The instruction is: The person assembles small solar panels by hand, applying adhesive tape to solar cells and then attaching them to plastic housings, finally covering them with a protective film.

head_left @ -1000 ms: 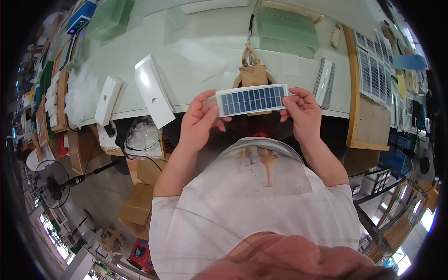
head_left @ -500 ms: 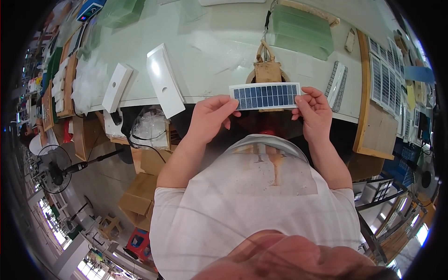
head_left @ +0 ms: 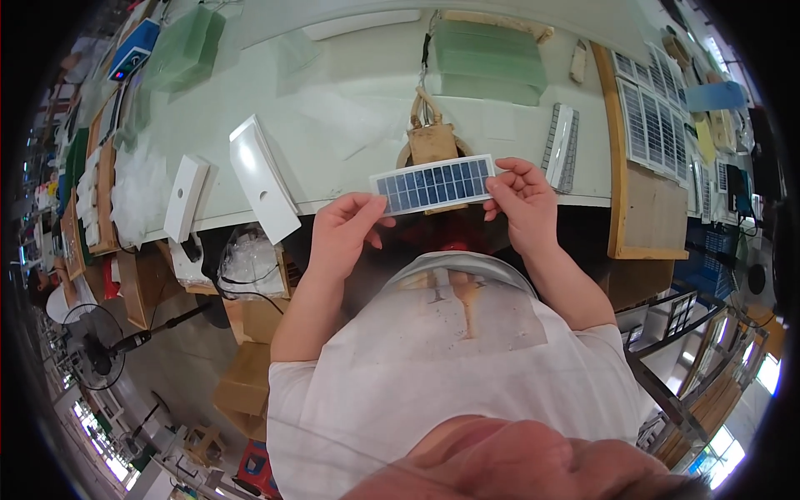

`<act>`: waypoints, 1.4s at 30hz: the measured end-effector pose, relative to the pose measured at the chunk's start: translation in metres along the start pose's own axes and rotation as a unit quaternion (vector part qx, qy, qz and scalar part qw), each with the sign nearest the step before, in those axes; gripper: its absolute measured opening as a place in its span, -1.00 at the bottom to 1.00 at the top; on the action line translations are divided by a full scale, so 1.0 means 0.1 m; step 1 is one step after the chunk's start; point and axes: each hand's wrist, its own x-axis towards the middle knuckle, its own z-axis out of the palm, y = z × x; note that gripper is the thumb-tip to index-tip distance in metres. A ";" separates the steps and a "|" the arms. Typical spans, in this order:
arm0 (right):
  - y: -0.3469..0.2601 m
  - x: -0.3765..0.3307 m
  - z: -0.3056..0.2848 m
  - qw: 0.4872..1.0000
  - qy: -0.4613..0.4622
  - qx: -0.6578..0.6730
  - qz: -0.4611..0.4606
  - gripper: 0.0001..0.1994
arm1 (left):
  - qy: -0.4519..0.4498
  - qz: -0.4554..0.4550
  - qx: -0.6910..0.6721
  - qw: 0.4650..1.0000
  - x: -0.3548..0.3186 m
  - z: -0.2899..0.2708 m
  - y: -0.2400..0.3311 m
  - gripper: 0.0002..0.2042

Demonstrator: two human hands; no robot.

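Note:
Between my two hands is a small solar panel (head_left: 433, 185), a narrow strip of dark blue cells in a white border. My left hand (head_left: 350, 223) pinches its left end between thumb and fingers. At the other end, the thumb and fingers of my right hand (head_left: 523, 200) are closed on the right edge. The panel is held in front of me, its right end tilted up a little. Just behind it stands a tan block-shaped fixture (head_left: 432, 144) with cables, partly covered by the panel.
A stack of greenish glass sheets (head_left: 487, 62) lies at the back. White housings (head_left: 260, 179) rest at the bench's left front edge. To the right are a grey gridded strip (head_left: 563, 146) and a wooden-edged tray (head_left: 618, 167) near several solar panels (head_left: 654, 125). A fan (head_left: 98, 346) stands left.
The view has turned, so the bench appears shifted left. The panel has gone from nearly level to tilted, right end higher. Both hands keep their hold on it.

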 end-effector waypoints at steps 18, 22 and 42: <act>-0.19 0.14 -0.21 0.997 -0.021 0.022 0.076 -0.74 | -0.011 0.015 0.072 0.997 0.23 0.14 0.20 -0.81; -0.19 0.04 -0.24 0.994 -0.017 0.021 0.108 -0.66 | 0.021 0.027 0.115 0.993 0.23 0.21 0.21 -0.81; -1.29 0.09 -3.04 0.791 0.514 0.057 -0.327 -0.93 | -0.033 0.398 0.215 0.891 -0.16 0.22 -0.40 -0.83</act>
